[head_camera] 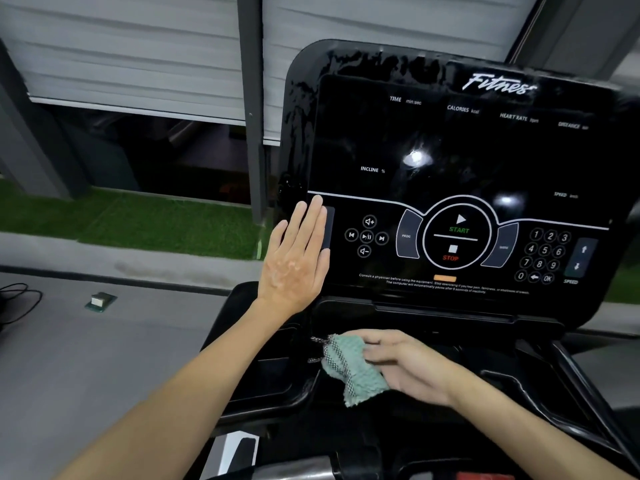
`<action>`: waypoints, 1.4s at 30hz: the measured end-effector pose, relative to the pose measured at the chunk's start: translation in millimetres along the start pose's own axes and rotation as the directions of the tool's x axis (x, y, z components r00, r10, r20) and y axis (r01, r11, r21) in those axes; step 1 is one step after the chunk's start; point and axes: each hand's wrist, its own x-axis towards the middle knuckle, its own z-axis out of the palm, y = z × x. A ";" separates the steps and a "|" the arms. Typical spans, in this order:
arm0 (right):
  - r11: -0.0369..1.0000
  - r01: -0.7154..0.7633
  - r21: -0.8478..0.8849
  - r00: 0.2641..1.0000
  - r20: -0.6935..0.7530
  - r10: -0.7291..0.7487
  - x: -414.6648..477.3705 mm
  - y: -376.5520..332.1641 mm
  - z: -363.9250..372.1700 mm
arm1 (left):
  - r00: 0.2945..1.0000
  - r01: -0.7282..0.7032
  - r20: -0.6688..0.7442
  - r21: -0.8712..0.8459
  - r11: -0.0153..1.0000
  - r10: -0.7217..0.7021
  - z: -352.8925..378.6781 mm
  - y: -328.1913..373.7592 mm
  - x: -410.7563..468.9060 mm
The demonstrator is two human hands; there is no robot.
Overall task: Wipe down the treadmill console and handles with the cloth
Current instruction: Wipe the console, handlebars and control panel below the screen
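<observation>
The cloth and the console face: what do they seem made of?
The cloth looks like soft green terry or microfibre, by its fuzzy pile and checked woven edge. The console face looks like glossy black plastic or glass; it mirrors lights sharply.

- Grey slatted blind (121, 46), upper left, lowered partway; dark gap beneath.
- Dark vertical post (251, 98) beside it.
- Green turf strip (138, 220) below.
- Black cable (17, 303) looped on grey floor (104, 375), far left.
- Small green-and-white object (100, 301) on floor; identity unclear.
</observation>
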 end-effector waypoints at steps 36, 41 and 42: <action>-0.309 0.101 -0.946 0.857 0.241 -0.455 -41.3 56.9 -106.3 | 0.989 -0.052 0.132 -0.057 0.997 0.060 10.4 110.9 23.1; -0.184 0.324 -0.928 0.886 0.366 -0.284 -27.9 49.7 -110.9 | 0.985 -0.051 0.160 -0.056 0.997 0.060 10.0 110.7 22.9; -0.169 0.325 -0.931 0.894 0.360 -0.265 -21.5 51.4 -113.0 | 0.985 -0.052 0.162 -0.053 0.997 0.060 10.0 110.6 22.8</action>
